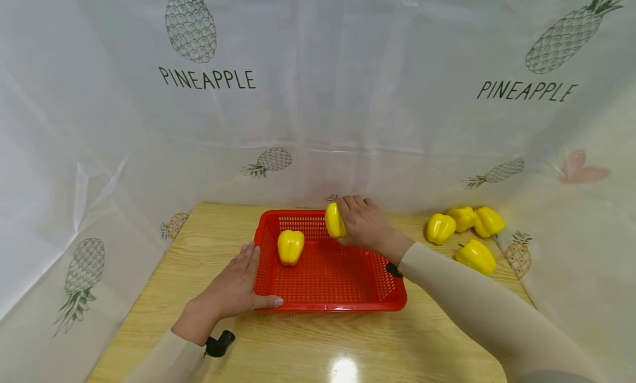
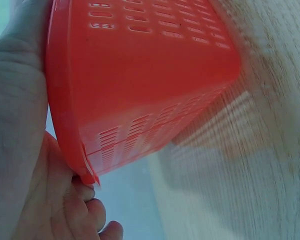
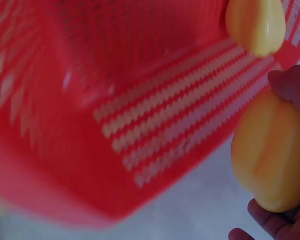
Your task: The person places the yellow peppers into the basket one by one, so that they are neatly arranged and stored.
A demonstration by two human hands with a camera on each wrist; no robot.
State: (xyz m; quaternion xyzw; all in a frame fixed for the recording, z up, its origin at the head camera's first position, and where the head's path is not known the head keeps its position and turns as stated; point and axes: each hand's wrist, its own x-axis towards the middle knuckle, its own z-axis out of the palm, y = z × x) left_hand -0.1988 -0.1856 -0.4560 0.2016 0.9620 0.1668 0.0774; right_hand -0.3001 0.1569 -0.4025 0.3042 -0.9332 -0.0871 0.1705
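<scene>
My right hand (image 1: 365,225) grips a yellow bell pepper (image 1: 335,220) above the back of a red plastic basket (image 1: 325,307). In the right wrist view, thumb and fingers lie around that pepper (image 3: 270,150), near the basket's slotted wall (image 3: 190,117). Another yellow bell pepper (image 1: 290,247) sits inside the basket, at its left. My left hand (image 1: 231,286) rests on the basket's front left corner, its fingers along the left side and its thumb on the front rim. The left wrist view shows this hand (image 2: 50,195) against the basket's outer rim (image 2: 65,100).
Several more yellow bell peppers (image 1: 441,228) lie on the wooden table (image 1: 278,344) to the right of the basket, by the back right corner. A whitish sheet with pineapple prints (image 1: 358,96) hangs behind the table and along both sides.
</scene>
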